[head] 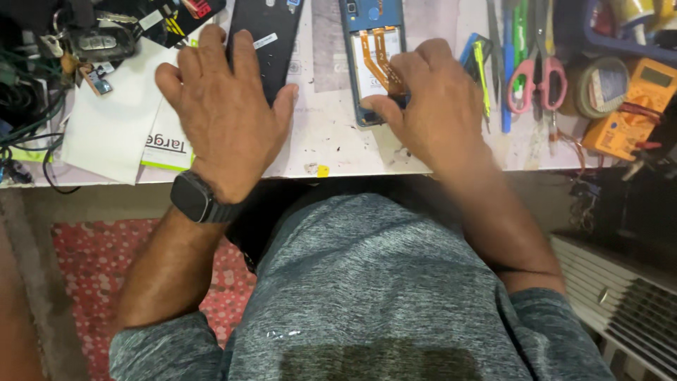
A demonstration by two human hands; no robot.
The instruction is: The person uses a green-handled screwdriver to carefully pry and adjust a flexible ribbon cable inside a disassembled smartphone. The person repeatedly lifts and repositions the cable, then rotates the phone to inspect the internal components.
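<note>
On the white bench, an opened phone (371,63) lies face down with its back removed, battery and orange flex cables bare; the black back cover (264,39) lies apart to its left. That much looks done; the insides seem untouched otherwise. The right hand (434,106) rests on the phone's lower end, fingers curled and pinching its corner. The left hand (222,106) lies flat, fingers spread, touching the cover's left edge and gripping nothing. White paper sheets (113,123) with a green-edged printed card sit left; the cover bears a small white sticker. Pink scissors (536,74) and an orange meter (635,102) lie right.
</note>
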